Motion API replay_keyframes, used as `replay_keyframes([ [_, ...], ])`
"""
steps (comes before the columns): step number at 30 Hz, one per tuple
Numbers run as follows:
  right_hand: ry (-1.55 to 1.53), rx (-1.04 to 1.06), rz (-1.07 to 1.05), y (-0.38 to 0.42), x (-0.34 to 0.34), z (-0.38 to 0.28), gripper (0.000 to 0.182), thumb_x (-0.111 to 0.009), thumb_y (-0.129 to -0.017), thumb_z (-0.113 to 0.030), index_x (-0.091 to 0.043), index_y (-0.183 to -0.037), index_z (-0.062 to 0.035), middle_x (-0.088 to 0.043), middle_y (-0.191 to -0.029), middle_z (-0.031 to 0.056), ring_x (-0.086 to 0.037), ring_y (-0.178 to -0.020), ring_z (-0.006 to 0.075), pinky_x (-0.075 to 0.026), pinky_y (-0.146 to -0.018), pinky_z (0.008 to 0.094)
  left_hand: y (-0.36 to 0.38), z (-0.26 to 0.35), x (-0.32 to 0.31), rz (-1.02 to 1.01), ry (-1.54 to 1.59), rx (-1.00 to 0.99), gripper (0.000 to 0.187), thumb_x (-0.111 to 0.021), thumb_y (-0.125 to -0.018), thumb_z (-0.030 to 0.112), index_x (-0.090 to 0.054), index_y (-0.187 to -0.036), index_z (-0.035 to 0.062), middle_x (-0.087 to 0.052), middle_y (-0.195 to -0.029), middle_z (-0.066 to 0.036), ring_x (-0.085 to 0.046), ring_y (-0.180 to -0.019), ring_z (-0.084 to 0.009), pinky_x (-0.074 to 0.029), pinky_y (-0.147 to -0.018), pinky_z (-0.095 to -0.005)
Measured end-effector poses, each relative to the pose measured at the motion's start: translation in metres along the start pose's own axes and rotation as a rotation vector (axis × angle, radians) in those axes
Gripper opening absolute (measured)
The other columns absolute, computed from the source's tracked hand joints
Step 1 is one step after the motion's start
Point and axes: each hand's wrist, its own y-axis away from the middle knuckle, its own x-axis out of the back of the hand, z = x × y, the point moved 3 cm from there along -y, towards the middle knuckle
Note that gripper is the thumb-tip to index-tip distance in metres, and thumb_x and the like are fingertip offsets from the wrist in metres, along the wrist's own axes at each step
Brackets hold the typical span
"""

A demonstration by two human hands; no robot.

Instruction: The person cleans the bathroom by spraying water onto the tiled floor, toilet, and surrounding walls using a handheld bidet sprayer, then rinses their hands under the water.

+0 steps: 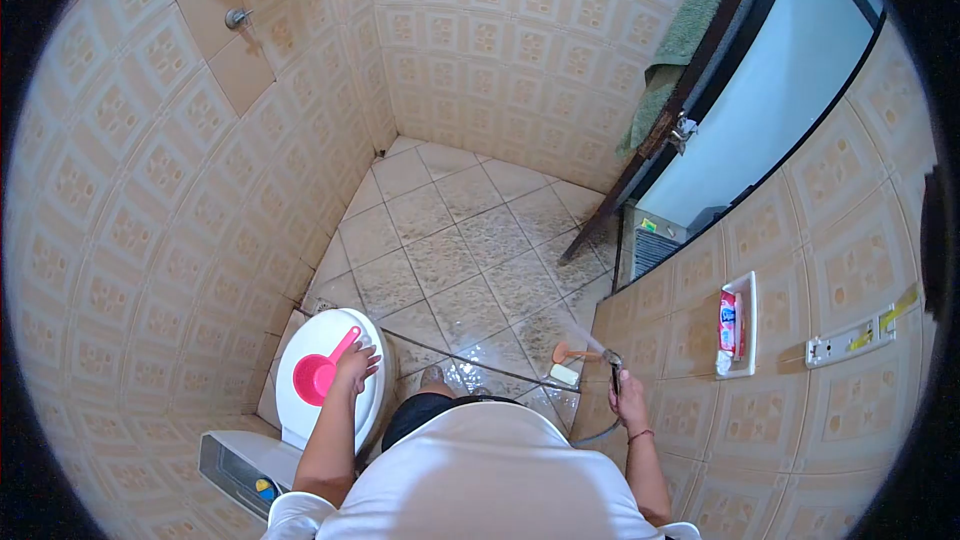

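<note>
My right hand [630, 398] is closed around the handle of a bidet sprayer [613, 358] at the right wall. A thin jet of water leaves its nozzle toward the floor, and its hose [602, 433] hangs below. My left hand [356, 366] is over the white toilet lid [345, 418], fingers stretched out and apart. Right beside it on the lid lies a pink dipper [314, 380], its handle pointing up and to the right, close to my fingers. Below the sprayer, an orange-brown object [571, 351] and a white block-like item [564, 374] lie on the floor.
Wet floor tiles [440, 258] stretch ahead, crossed by a dark line near my feet. The toilet tank [235, 465] stands at lower left. A door [665, 145] with a green towel [680, 35] is open at right. A wall holder [741, 325] contains a pink packet.
</note>
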Motion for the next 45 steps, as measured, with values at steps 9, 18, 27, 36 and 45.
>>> replay_keyframes([
  [9,0.059,0.033,0.269,0.003,0.019,0.033,0.042,-0.038,-0.086,-0.037,-0.044,-0.060,-0.0044,-0.040,-0.048,0.0001,-0.038,-0.042,0.0103,-0.030,-0.040,0.0259,-0.001,0.006,-0.008,-0.029,-0.032,0.002,0.059,-0.051,-0.079,0.010,-0.019,-0.127,0.0022,-0.047,-0.106,-0.013,-0.053,-0.086,-0.0205,-0.045,-0.068,-0.0302],
  [18,-0.124,0.060,0.338,0.003,0.023,0.022,0.036,-0.042,-0.085,-0.035,-0.043,-0.061,-0.0080,-0.037,-0.052,-0.0036,-0.035,-0.045,0.0065,-0.028,-0.040,0.0219,-0.012,0.016,-0.023,-0.080,-0.038,-0.028,0.059,-0.050,-0.078,0.008,-0.018,-0.127,0.0021,-0.046,-0.109,-0.014,-0.053,-0.087,-0.0211,-0.045,-0.070,-0.0316],
  [27,-0.165,0.040,0.319,0.003,0.023,0.013,0.036,-0.042,-0.085,-0.035,-0.043,-0.061,-0.0087,-0.038,-0.052,-0.0040,-0.035,-0.044,0.0056,-0.028,-0.040,0.0205,-0.012,0.013,-0.024,-0.062,-0.056,-0.016,0.058,-0.049,-0.078,0.008,-0.018,-0.127,0.0020,-0.046,-0.109,-0.014,-0.053,-0.087,-0.0205,-0.045,-0.070,-0.0312],
  [36,-0.109,0.099,0.317,-0.002,0.026,0.013,0.036,-0.041,-0.085,-0.035,-0.044,-0.061,-0.0088,-0.037,-0.050,-0.0044,-0.035,-0.043,0.0054,-0.027,-0.039,0.0202,-0.016,0.005,-0.018,-0.060,-0.017,-0.009,0.057,-0.048,-0.079,0.008,-0.019,-0.127,0.0019,-0.047,-0.108,-0.013,-0.053,-0.084,-0.0196,-0.046,-0.067,-0.0298],
  [45,-0.163,0.103,0.320,-0.004,0.026,0.016,0.035,-0.041,-0.085,-0.035,-0.046,-0.064,-0.0075,-0.039,-0.052,-0.0038,-0.036,-0.044,0.0052,-0.028,-0.039,0.0200,-0.016,0.004,-0.019,-0.048,-0.017,-0.004,0.058,-0.048,-0.079,0.007,-0.018,-0.128,0.0025,-0.048,-0.105,-0.012,-0.053,-0.081,-0.0190,-0.047,-0.064,-0.0286],
])
